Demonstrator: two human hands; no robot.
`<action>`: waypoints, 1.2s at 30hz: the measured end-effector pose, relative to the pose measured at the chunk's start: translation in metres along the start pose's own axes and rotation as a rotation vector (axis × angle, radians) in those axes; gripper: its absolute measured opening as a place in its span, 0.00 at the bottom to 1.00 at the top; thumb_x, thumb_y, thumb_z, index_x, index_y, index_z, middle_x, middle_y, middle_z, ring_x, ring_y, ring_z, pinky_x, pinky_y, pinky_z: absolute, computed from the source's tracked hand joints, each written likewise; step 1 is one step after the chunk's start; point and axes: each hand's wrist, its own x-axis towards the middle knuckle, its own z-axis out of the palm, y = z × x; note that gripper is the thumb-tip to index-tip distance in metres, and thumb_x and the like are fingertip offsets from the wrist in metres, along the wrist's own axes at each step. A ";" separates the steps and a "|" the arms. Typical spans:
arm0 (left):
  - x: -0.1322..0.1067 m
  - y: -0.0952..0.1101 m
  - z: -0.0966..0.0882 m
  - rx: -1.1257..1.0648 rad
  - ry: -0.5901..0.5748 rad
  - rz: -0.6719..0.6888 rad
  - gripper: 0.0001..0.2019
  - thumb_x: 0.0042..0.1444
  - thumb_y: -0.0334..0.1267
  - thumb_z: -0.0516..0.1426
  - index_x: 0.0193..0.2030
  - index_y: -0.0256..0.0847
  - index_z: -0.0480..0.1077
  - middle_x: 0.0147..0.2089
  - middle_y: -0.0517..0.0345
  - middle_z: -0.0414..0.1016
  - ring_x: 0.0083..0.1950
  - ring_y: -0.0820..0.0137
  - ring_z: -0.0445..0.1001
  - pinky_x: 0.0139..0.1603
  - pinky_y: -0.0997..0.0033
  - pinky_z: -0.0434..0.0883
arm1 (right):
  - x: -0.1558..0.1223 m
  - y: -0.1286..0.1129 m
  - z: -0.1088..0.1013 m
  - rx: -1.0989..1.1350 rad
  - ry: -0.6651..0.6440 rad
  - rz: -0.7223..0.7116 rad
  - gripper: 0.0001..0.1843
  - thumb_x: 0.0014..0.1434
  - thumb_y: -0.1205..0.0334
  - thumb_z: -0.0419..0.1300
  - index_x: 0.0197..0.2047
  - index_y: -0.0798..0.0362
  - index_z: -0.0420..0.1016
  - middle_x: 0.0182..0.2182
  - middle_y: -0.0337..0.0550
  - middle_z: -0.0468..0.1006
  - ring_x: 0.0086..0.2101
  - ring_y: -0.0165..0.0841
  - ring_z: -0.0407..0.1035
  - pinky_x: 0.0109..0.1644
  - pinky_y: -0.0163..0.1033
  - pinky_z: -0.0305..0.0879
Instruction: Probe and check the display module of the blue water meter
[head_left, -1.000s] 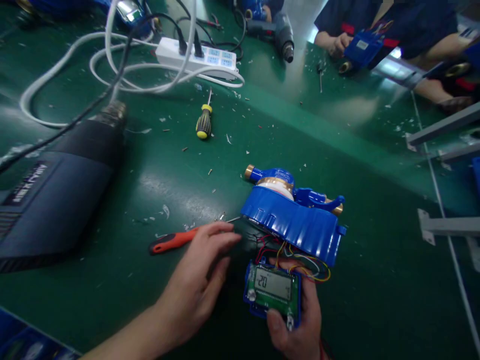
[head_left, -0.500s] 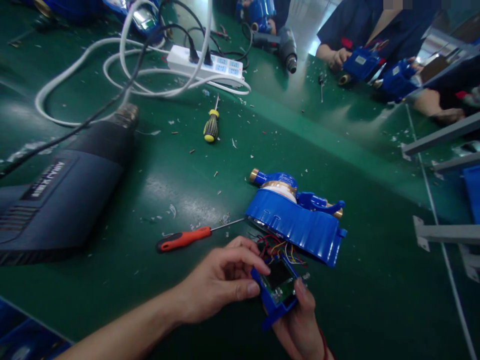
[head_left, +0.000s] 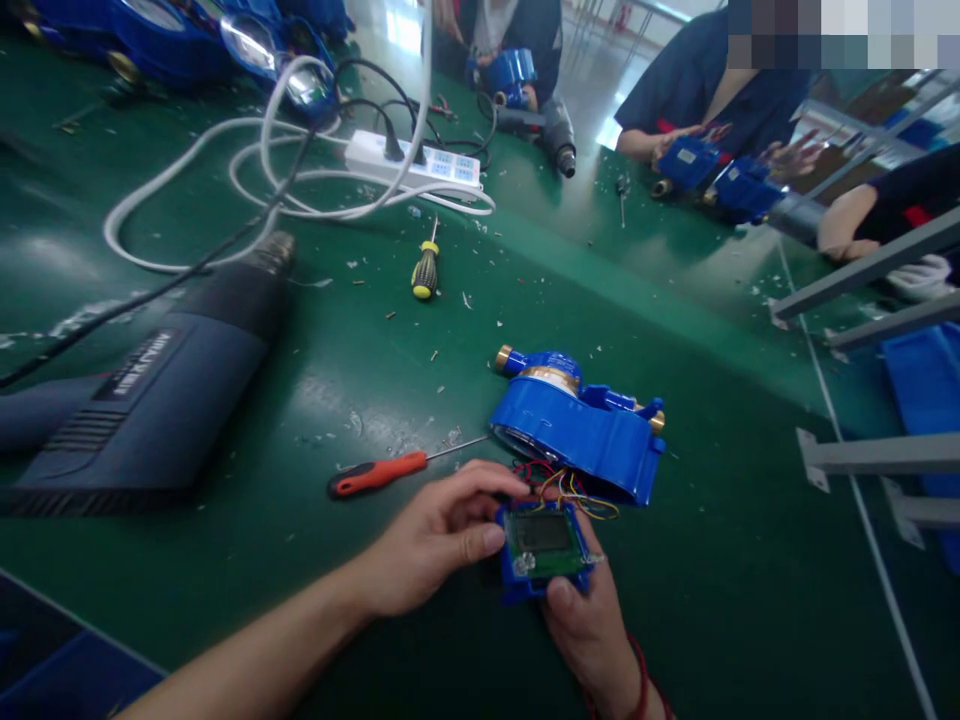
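Note:
Between my hands is a blue display module (head_left: pixel 546 550) with a green circuit board and a grey screen facing up. My right hand (head_left: pixel 589 620) is closed around its right side and underside, thumb on the near edge. At its left edge, my left hand (head_left: pixel 450 530) has thumb and curled fingers touching the module. Thin coloured wires (head_left: pixel 574 490) run from the module's far edge toward a blue water meter (head_left: pixel 577 425) with brass ends, which lies on its side just beyond. An orange-and-black screwdriver (head_left: pixel 382 472) lies left of the meter, tip near its housing.
A large heat gun (head_left: pixel 172 380) lies at left. Farther back are a yellow-and-black screwdriver (head_left: pixel 425 270), a white power strip (head_left: pixel 412 160) with looped cables, and another heat gun (head_left: pixel 559 140). Co-workers handle blue meters (head_left: pixel 686 163) across the green table (head_left: pixel 720 330). Grey metal brackets (head_left: pixel 877 455) stand at right.
The display module has turned so its screen lies flatter and squarer to me. My right thumb has shifted to its near edge. The camera view has moved slightly.

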 end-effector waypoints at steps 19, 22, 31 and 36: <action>-0.013 -0.005 0.012 1.006 0.202 0.345 0.10 0.57 0.27 0.49 0.45 0.41 0.63 0.44 0.57 0.63 0.44 0.77 0.65 0.43 0.78 0.65 | -0.009 -0.001 -0.008 -1.011 0.167 -0.548 0.37 0.40 0.47 0.68 0.50 0.53 0.61 0.41 0.50 0.72 0.42 0.42 0.70 0.44 0.45 0.72; -0.011 -0.009 0.013 1.044 0.234 0.341 0.11 0.57 0.26 0.50 0.45 0.40 0.63 0.43 0.58 0.64 0.44 0.79 0.65 0.44 0.82 0.65 | -0.006 -0.004 -0.004 -1.102 0.161 -0.621 0.36 0.42 0.44 0.66 0.48 0.56 0.63 0.39 0.51 0.74 0.41 0.42 0.71 0.43 0.44 0.72; -0.012 -0.012 0.018 1.134 0.310 0.203 0.07 0.59 0.29 0.47 0.42 0.42 0.62 0.40 0.59 0.65 0.40 0.75 0.67 0.39 0.77 0.66 | -0.003 -0.005 0.001 -1.150 0.154 -0.665 0.33 0.43 0.45 0.66 0.47 0.58 0.64 0.38 0.49 0.75 0.41 0.40 0.71 0.42 0.41 0.73; -0.007 -0.003 0.015 1.094 0.262 0.039 0.04 0.58 0.30 0.48 0.36 0.42 0.61 0.34 0.62 0.63 0.34 0.75 0.65 0.34 0.74 0.64 | -0.003 -0.005 0.003 -1.128 0.117 -0.688 0.34 0.43 0.47 0.67 0.47 0.58 0.63 0.39 0.50 0.74 0.42 0.39 0.71 0.44 0.38 0.72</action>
